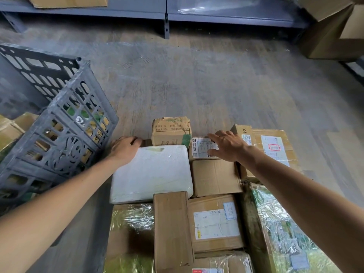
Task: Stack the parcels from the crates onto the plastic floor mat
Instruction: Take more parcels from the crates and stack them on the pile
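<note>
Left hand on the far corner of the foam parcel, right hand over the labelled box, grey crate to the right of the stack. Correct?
No: the head view shows the crate left of the stack, not right. The rest holds: left hand on the foam parcel's far corner, right hand over the labelled box.

i am looking into a parcel storeroom: grey metal shelving [165,15] at the far side, big cardboard cartons [332,38] beside it, a slotted plastic crate [65,123] and labelled, taped parcels [215,223] packed together on a wood-look floor [334,138].
</note>
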`<action>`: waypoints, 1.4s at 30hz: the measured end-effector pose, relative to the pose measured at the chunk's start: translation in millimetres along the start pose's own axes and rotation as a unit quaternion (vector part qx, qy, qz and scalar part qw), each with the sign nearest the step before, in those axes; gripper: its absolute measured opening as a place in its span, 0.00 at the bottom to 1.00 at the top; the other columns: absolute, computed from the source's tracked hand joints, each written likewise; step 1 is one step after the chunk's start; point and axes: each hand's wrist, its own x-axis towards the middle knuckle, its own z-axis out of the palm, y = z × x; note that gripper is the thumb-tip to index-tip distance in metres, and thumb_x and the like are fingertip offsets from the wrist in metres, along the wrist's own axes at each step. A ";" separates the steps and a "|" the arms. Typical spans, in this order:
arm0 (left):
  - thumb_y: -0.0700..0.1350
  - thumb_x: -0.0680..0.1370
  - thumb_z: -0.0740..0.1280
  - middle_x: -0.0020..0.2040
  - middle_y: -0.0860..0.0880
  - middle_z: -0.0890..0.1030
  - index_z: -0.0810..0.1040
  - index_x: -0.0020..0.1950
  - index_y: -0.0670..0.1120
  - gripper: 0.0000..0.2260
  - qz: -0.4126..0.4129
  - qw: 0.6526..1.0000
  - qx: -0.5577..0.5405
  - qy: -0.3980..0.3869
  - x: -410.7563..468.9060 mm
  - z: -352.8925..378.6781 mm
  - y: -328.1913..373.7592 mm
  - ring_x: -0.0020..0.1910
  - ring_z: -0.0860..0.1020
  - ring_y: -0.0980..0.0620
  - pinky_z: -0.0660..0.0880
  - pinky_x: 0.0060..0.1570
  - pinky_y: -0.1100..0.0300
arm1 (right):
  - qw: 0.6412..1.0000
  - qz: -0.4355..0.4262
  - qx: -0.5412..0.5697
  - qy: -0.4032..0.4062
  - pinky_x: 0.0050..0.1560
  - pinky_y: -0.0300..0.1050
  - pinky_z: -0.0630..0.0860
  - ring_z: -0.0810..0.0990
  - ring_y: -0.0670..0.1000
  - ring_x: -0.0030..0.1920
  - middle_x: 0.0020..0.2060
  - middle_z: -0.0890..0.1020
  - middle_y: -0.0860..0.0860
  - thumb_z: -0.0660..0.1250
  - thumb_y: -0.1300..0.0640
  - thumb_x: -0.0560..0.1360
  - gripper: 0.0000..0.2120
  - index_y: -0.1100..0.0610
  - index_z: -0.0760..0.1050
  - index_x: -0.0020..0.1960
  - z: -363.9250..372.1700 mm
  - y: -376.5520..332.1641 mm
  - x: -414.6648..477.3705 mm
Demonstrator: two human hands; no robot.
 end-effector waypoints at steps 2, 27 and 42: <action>0.58 0.81 0.54 0.68 0.42 0.75 0.77 0.65 0.50 0.21 -0.008 1.000 -0.015 0.008 -0.1 -2.1 -0.3 0.65 0.72 0.39 0.70 0.63 0.47 | 0.999 -0.006 0.037 0.026 0.68 0.57 0.67 0.65 0.59 0.71 0.74 0.65 0.55 0.61 0.40 0.79 0.33 0.50 0.56 0.79 -0.5 1.5 -3.0; 0.62 0.78 0.63 0.65 0.45 0.77 0.69 0.74 0.48 0.29 -0.223 0.899 -0.375 -0.022 -9.7 -0.1 -36.1 0.62 0.75 0.41 0.69 0.67 0.43 | 0.987 -0.145 0.014 0.072 0.38 0.40 0.71 0.79 0.52 0.49 0.53 0.79 0.51 0.70 0.53 0.74 0.23 0.54 0.70 0.68 -124.3 -105.1 23.1; 0.60 0.80 0.63 0.52 0.44 0.78 0.62 0.76 0.46 0.30 -0.243 0.890 -0.386 -0.010 -12.7 6.5 -19.3 0.46 0.78 0.44 0.75 0.46 0.53 | 0.969 -0.085 0.140 0.186 0.43 0.43 0.79 0.77 0.52 0.50 0.57 0.79 0.52 0.72 0.54 0.71 0.28 0.54 0.70 0.70 -173.6 -32.6 -13.2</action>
